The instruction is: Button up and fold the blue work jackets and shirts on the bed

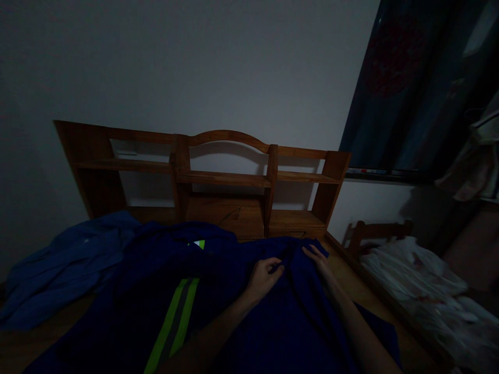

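Observation:
A dark blue work garment (249,317) with yellow-green and grey reflective strips lies spread across the wooden surface in front of me. My left hand (265,278) is closed in a pinch on a fold of its cloth, thumb against fingers. A little to the right, my right hand (317,258) rests on the garment near its far edge, fingers stretched out over the cloth. Between the two hands the fabric is rumpled into folds. The dim light hides most seams and any fastenings.
A lighter blue cloth (74,259) is heaped at the left. Behind the garment stands a wooden shelf unit (226,179) against the white wall. On the right, past the wooden edge, white plastic bags (421,275) lie near a wooden chair back (380,229). A dark window (409,88) is above.

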A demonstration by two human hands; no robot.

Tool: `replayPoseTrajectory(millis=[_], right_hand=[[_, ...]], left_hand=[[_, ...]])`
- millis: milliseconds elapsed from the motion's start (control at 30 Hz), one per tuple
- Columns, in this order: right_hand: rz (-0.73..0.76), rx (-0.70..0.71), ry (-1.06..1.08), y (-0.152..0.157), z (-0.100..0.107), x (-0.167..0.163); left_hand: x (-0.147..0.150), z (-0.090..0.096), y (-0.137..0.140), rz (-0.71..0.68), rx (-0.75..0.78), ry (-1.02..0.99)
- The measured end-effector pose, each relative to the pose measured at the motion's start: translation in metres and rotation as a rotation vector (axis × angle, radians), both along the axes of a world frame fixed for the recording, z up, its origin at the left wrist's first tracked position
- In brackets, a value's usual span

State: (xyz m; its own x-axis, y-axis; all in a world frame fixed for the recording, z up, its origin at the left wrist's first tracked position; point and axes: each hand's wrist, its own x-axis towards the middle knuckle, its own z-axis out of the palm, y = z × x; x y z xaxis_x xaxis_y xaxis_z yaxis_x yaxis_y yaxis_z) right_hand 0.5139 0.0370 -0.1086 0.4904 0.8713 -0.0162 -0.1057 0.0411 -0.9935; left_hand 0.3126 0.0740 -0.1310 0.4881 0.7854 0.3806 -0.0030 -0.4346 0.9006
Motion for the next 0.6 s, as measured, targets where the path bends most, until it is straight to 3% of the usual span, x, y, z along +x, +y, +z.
replayPoseTrajectory(millis=[133, 267, 400, 500, 600], right_hand=[[-0.02, -0.082, -0.002, 0.002, 0.003, 0.003], [0.02, -0.104, -0.031, 0.005, 0.004, 0.005], [0.077, -0.095, -0.024, 0.004, 0.003, 0.0], [0.224, -0.098, -0.079, -0.001, 0.002, -0.007], [0.457, -0.035, -0.11, -0.004, -0.002, -0.013]], left_hand=[[-0.007, 0.011, -0.006, 0.11, 0.07, 0.009], [-0.01, 0.02, -0.017, 0.227, 0.207, 0.148], [-0.008, 0.025, -0.022, 0.441, 0.382, 0.272], [-0.008, 0.028, -0.023, 0.536, 0.512, 0.274], [-0.01, 0.029, -0.022, 0.466, 0.607, 0.267]])
